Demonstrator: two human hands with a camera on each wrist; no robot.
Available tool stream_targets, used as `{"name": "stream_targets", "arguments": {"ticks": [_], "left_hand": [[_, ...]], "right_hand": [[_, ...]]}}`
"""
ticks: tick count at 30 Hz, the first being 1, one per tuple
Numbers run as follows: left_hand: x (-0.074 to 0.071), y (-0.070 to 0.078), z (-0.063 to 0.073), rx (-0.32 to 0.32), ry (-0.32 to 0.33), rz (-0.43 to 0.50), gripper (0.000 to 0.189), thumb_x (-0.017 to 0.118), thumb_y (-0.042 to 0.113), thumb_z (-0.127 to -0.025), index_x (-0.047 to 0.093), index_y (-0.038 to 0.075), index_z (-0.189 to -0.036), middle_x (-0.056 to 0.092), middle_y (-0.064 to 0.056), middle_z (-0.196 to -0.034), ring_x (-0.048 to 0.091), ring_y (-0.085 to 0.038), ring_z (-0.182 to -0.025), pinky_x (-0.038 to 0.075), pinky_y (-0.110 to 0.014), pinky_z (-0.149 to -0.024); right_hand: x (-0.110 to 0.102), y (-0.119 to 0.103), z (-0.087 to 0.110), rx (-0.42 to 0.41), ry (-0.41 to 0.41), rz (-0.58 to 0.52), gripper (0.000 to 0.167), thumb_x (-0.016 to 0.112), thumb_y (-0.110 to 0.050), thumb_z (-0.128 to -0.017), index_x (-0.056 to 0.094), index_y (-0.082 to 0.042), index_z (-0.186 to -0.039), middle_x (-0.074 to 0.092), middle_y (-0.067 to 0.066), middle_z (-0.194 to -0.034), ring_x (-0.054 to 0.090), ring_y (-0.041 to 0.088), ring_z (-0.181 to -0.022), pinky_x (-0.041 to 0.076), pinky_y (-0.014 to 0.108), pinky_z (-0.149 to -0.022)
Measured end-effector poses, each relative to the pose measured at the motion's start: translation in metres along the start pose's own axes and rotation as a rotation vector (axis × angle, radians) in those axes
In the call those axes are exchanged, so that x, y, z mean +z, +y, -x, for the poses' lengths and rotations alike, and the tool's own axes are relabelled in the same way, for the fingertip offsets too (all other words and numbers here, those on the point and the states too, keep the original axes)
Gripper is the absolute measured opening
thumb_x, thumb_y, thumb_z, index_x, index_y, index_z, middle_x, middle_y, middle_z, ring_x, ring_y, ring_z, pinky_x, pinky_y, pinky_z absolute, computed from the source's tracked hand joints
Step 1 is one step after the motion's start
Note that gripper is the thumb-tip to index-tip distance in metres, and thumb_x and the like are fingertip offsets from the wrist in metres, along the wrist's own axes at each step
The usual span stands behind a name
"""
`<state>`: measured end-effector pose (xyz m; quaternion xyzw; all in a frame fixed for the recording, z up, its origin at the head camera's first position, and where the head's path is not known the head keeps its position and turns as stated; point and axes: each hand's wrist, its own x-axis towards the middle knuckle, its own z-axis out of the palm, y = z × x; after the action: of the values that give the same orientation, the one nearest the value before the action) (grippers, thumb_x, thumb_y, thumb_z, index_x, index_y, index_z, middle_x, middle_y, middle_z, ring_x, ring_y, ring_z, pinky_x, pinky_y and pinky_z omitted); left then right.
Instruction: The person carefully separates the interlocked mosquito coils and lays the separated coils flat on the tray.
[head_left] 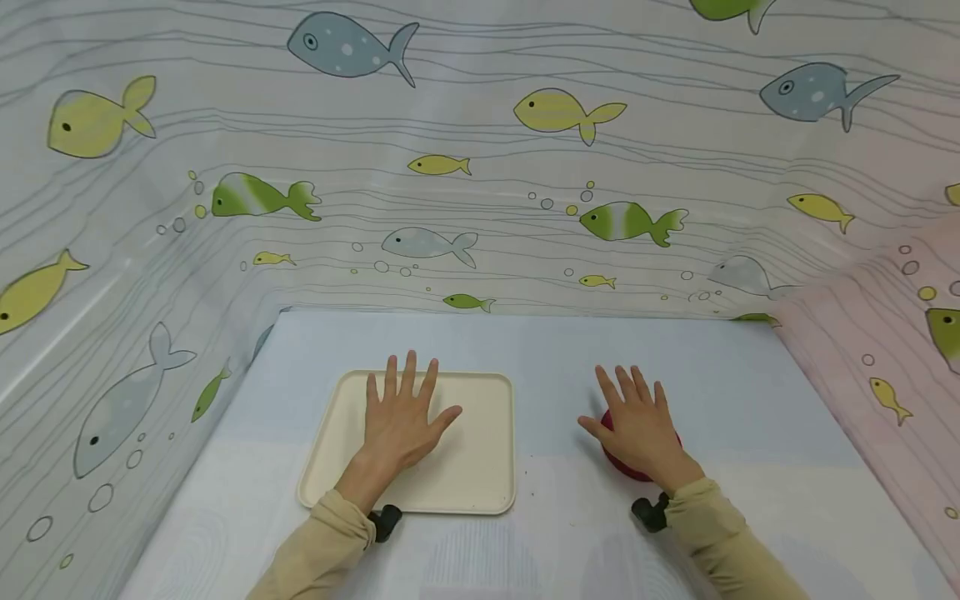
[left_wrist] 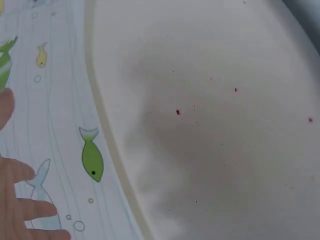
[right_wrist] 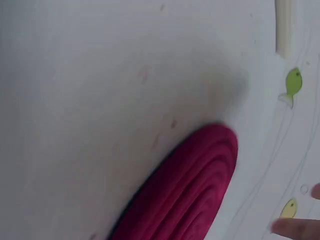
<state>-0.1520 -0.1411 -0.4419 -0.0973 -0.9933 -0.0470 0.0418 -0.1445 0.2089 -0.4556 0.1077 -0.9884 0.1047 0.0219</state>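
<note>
Left hand (head_left: 401, 425): fingers spread, over the cream tray (head_left: 476, 467) at left, hiding part of it. Right hand (head_left: 641, 429): fingers spread, over the red ridged disc (right_wrist: 187, 187) at right, which it largely covers. Red specks (left_wrist: 177, 112) on tray: too small to identify.

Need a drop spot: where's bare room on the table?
Free: table between tray and red ridged disc, bar specks; right of the disc; the strip from tray to fish-print backdrop. Crowded: disc, under the right hand; tray, under the left hand.
</note>
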Motion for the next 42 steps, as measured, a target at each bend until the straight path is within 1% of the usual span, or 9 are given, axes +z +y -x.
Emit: {"name": "stream_targets", "arguments": {"ticks": [2,4,8,17,22,26,29,35,42], "left_hand": [[0.0,0.001,0.0,0.012,0.049,0.01,0.072,0.045,0.059,-0.097,0.036,0.013,-0.151,0.044,-0.021,-0.15,0.044,-0.043,-0.135,0.037,-0.058,-0.107],[0.0,0.003,0.0,0.015,0.095,0.054,0.06,0.052,0.048,-0.097,0.05,0.007,-0.141,0.063,-0.019,-0.128,0.064,-0.038,-0.109,0.053,-0.049,-0.085],[0.0,0.007,0.001,-0.019,0.109,0.221,0.036,0.058,0.03,-0.095,0.066,0.003,-0.118,0.075,-0.009,-0.092,0.065,-0.022,-0.065,0.046,-0.032,-0.048],[0.0,0.011,0.007,-0.056,0.132,0.382,0.022,0.058,0.02,-0.094,0.071,0.005,-0.103,0.075,-0.006,-0.084,0.049,-0.008,-0.05,0.037,-0.022,-0.042],[-0.002,0.011,0.013,-0.05,0.176,0.424,0.018,0.058,0.018,-0.094,0.072,0.007,-0.097,0.074,-0.004,-0.08,0.053,-0.006,-0.054,0.039,-0.021,-0.043],[-0.002,0.011,0.017,-0.063,0.18,0.472,0.017,0.057,0.017,-0.094,0.072,0.009,-0.093,0.072,-0.002,-0.076,0.054,-0.006,-0.056,0.04,-0.022,-0.046],[-0.003,0.013,0.02,-0.088,0.125,0.586,0.018,0.056,0.017,-0.095,0.072,0.009,-0.093,0.071,-0.002,-0.075,0.051,-0.007,-0.055,0.04,-0.022,-0.048],[-0.003,0.03,0.025,-0.151,-0.041,0.986,0.017,0.056,0.016,-0.098,0.069,0.005,-0.101,0.073,-0.007,-0.082,0.061,-0.011,-0.065,0.046,-0.022,-0.057],[-0.002,0.063,0.029,-0.085,-0.262,1.503,0.042,0.045,0.031,-0.104,0.054,-0.003,-0.126,0.065,-0.018,-0.117,0.064,-0.017,-0.099,0.056,-0.03,-0.084]], "right_hand": [[0.001,0.01,0.002,0.033,-0.033,0.013,0.082,0.06,-0.054,-0.09,0.032,-0.007,-0.152,0.041,0.03,-0.148,0.031,0.051,-0.14,0.023,0.073,-0.108],[0.003,0.02,0.005,0.068,-0.076,0.026,0.082,0.061,-0.054,-0.089,0.035,-0.004,-0.15,0.046,0.032,-0.143,0.037,0.053,-0.134,0.029,0.073,-0.104],[0.007,0.034,0.011,0.11,-0.131,0.004,0.085,0.067,-0.056,-0.084,0.043,-0.001,-0.144,0.051,0.033,-0.133,0.045,0.054,-0.124,0.037,0.072,-0.097],[0.006,0.037,0.007,0.103,-0.034,0.002,0.079,0.084,-0.047,-0.07,0.06,0.003,-0.126,0.058,0.031,-0.109,0.058,0.045,-0.096,0.053,0.059,-0.075],[-0.002,0.048,0.005,0.146,-0.02,-0.117,0.055,0.084,-0.03,-0.075,0.065,0.006,-0.112,0.052,0.03,-0.102,0.058,0.038,-0.083,0.052,0.051,-0.067],[-0.009,0.054,0.003,0.152,-0.054,-0.304,0.027,0.078,-0.018,-0.081,0.066,0.001,-0.096,0.057,0.022,-0.095,0.058,0.027,-0.079,0.05,0.039,-0.065],[-0.014,0.056,0.004,0.173,-0.121,-0.524,0.022,0.075,-0.017,-0.085,0.064,0.0,-0.095,0.063,0.016,-0.094,0.059,0.021,-0.082,0.051,0.031,-0.064],[-0.022,0.037,0.001,0.225,-0.219,-0.971,0.032,0.07,-0.02,-0.091,0.059,0.003,-0.109,0.068,0.004,-0.09,0.062,0.012,-0.073,0.055,0.026,-0.063],[-0.021,-0.024,-0.006,0.277,-0.226,-1.416,0.021,0.066,-0.013,-0.094,0.054,-0.004,-0.108,0.07,-0.005,-0.087,0.068,0.008,-0.078,0.058,0.022,-0.068]]}}
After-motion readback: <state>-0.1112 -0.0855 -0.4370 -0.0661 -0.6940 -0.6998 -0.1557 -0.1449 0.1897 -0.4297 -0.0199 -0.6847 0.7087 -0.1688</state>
